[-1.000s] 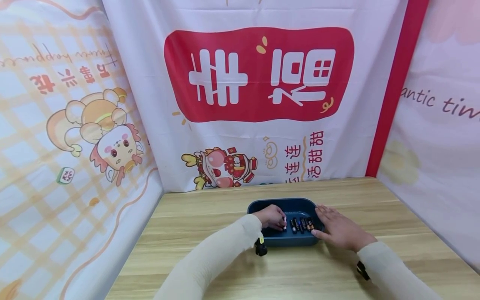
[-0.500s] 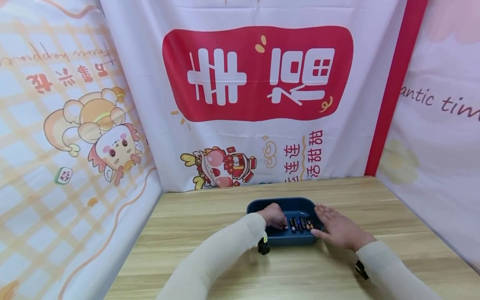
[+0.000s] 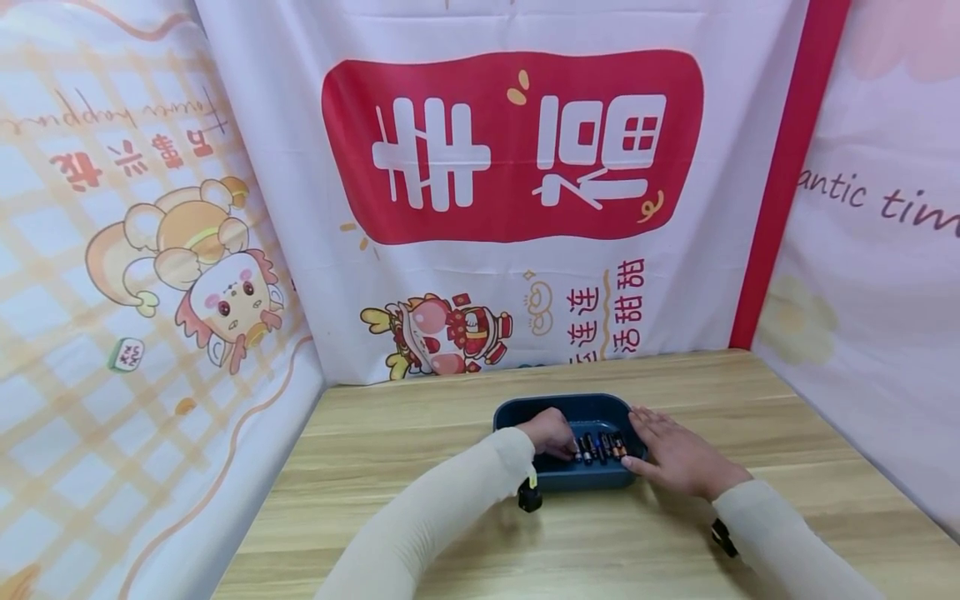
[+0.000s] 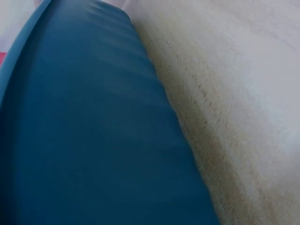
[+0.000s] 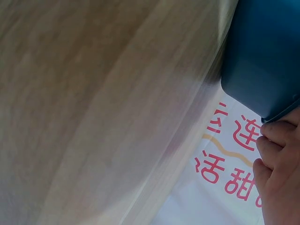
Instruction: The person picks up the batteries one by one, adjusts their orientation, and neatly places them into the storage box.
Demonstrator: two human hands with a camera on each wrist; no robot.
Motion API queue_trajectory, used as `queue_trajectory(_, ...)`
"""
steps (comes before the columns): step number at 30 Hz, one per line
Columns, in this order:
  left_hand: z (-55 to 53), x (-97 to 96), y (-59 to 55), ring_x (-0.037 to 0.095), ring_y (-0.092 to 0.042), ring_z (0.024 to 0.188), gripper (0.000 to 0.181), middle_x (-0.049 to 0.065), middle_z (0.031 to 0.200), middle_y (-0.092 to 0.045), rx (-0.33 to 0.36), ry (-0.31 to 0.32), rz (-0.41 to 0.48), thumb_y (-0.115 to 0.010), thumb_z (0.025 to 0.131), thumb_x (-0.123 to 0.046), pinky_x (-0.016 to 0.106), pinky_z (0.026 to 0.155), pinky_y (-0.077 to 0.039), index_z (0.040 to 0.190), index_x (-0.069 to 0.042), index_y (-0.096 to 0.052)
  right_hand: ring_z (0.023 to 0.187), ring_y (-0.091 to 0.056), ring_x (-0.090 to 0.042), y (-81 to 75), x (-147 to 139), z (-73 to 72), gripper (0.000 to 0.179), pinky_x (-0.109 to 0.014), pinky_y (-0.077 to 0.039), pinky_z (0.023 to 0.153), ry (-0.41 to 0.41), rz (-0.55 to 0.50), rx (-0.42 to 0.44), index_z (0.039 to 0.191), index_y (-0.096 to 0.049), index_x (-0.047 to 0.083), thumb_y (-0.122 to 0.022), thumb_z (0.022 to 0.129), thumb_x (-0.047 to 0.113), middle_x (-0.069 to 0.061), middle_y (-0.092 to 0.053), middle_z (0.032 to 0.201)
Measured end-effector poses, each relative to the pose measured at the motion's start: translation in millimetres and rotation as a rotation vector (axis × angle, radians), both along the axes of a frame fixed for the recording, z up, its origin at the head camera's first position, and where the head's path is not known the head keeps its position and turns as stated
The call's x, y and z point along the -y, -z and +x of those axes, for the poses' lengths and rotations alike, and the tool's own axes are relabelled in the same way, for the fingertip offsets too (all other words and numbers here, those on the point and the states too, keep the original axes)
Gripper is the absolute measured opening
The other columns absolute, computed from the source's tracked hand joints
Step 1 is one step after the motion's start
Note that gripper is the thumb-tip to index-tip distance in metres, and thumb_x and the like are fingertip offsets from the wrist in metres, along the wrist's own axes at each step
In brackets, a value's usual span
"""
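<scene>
A dark blue plastic bin (image 3: 581, 481) stands on the table. Inside, several small dark batteries (image 3: 602, 448) lie side by side in a row toward its right end. My left hand (image 3: 551, 433) reaches in over the left side and pinches a battery (image 3: 578, 455) at the left end of that row; the hand largely hides it. Only the bin's outer wall (image 4: 93, 117) shows in the left wrist view, with no hand. My right hand (image 3: 678, 454) rests on the bin's right rim, fingers extended along it and thumb at the front corner. The right wrist view shows its fingers (image 5: 274, 150) touching the rim.
The wooden table (image 3: 420, 500) extends around the bin. Behind it hangs a printed white cloth (image 3: 517, 283) with a red panel, and further printed cloths flank the left (image 3: 172, 350) and right (image 3: 885, 275) sides.
My left hand has moved slightly right inside the bin, bringing the battery down beside the row of others. The right hand has stayed on the rim.
</scene>
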State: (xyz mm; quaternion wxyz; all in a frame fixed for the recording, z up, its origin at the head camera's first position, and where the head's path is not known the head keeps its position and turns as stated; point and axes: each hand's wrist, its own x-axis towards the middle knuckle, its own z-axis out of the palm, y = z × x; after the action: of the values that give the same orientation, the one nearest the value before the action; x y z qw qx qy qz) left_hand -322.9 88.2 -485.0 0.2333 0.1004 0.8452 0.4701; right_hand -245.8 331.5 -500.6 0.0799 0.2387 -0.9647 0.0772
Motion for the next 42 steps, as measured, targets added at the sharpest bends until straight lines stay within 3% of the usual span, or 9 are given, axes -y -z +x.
queue_trajectory(14,0.3,4.7,2.6,0.025,-0.068,0.072,0.009,0.012,0.079,-0.067,0.037,0.011,0.038,-0.061,0.089,0.008,0.036,0.067,-0.060,0.086,0.010,-0.069,0.142,-0.024,-0.036,3.2,1.7,-0.5,0.087,-0.052,-0.022,0.115,-0.006,-0.008,0.013,0.147,-0.035,-0.004,-0.042,0.095,0.065,-0.019,-0.029,0.154)
queue_trajectory(21,-3.3,12.4,2.3,0.027,-0.068,0.075,0.012,0.016,0.083,-0.068,0.053,0.007,0.063,-0.056,0.093,0.004,0.037,0.067,-0.060,0.097,0.008,-0.067,0.142,-0.023,-0.036,2.3,2.8,0.3,0.090,-0.052,-0.021,0.115,-0.006,-0.010,0.027,0.148,-0.033,-0.004,-0.038,0.094,0.069,-0.019,-0.028,0.155)
queue_trajectory(28,-5.5,21.4,-6.1,0.026,-0.068,0.073,0.015,0.015,0.084,-0.069,0.052,-0.011,0.051,-0.057,0.095,0.000,0.035,0.063,-0.060,0.104,0.005,-0.068,0.142,-0.025,-0.037,-1.7,3.5,1.8,0.088,-0.053,-0.022,0.115,-0.011,-0.022,0.006,0.147,-0.035,-0.004,-0.042,0.094,0.066,-0.019,-0.030,0.154)
queue_trajectory(36,-5.2,32.0,-22.8,0.030,-0.068,0.080,0.021,0.012,0.092,-0.068,0.028,0.069,0.073,-0.062,0.093,-0.001,0.038,0.067,-0.060,0.113,0.007,-0.063,0.141,-0.026,-0.037,-3.3,1.9,1.8,0.086,-0.053,-0.023,0.114,0.005,-0.021,0.014,0.147,-0.034,-0.004,-0.046,0.094,0.063,-0.019,-0.031,0.154)
queue_trajectory(42,-6.1,48.0,-34.3,0.029,-0.067,0.080,0.021,0.014,0.098,-0.066,-0.008,0.066,0.075,-0.064,0.093,-0.004,0.038,0.069,-0.060,0.111,0.007,-0.064,0.141,-0.026,-0.037,-2.2,0.7,1.6,0.087,-0.054,-0.023,0.114,0.006,-0.021,0.016,0.147,-0.035,-0.004,-0.046,0.094,0.064,-0.019,-0.030,0.154)
